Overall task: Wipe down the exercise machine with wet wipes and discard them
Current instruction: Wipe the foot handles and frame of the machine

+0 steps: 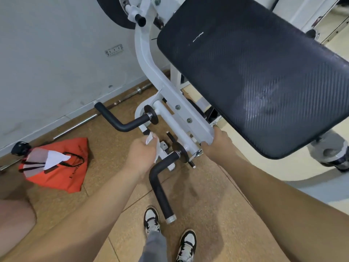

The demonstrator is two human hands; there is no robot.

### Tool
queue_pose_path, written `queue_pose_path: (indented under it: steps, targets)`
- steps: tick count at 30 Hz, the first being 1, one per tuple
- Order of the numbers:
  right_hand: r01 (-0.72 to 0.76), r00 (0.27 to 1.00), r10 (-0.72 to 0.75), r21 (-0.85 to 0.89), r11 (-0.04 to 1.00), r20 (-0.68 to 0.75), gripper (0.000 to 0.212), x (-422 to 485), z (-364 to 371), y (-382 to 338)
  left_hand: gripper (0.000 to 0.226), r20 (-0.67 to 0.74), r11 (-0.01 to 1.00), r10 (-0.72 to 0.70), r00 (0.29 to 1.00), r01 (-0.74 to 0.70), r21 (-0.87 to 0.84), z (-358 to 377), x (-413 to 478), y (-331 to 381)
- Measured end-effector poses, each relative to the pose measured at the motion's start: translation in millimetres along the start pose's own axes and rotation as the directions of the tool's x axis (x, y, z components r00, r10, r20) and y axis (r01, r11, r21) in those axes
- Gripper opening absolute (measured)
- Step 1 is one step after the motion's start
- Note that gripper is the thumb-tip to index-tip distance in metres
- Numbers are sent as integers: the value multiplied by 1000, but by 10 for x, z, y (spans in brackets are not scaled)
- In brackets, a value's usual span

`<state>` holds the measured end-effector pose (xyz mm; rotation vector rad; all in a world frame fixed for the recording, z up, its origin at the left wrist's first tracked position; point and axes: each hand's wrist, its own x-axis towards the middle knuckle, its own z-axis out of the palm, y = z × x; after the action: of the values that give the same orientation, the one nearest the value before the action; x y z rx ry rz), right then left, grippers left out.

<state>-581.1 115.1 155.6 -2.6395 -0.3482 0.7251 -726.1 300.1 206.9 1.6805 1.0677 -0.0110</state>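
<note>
**Head view: mid-wipe on the machine's lower frame, wipe in left hand**

Head camera looks down at the exercise machine [145,59], white steel. Its black pad [255,76] fills the upper right, tilted. Under it a white frame arm [186,114] runs down toward the person, with two bent foam-covered handles: far handle [120,123] out to the left, near handle [160,188] pointing at the person's shoes.

An orange bag [62,173] lies on the cork floor [207,205], well left of the machine, with a white sheet [54,159] on top; it looks like a loose wipe, cannot tell for sure.

The right hand [217,142] grips the low end of the frame arm, fingers curled round its edge, looks like steadying. The left hand [141,156] clenches a bunched wet wipe [150,138], just beside the bracket between the two handles. Whether the wipe touches metal is hidden by the fist.

Judged step: wiping, not discarding; the wipe is in hand and at the machine.

The next move likely calls for pressing the wipe onto the bracket or near handle and dragging along it, right hand bracing so the arm does not swing. No bin in view; the bag may serve for discards.
</note>
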Motion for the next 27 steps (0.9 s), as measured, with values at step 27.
queue_pose_path:
  steps: [27]
  targets:
    - [78, 992, -106, -313, 947, -74, 74, 570, 186, 177, 40, 309, 335, 317, 897, -411, 848, 775, 291, -1110]
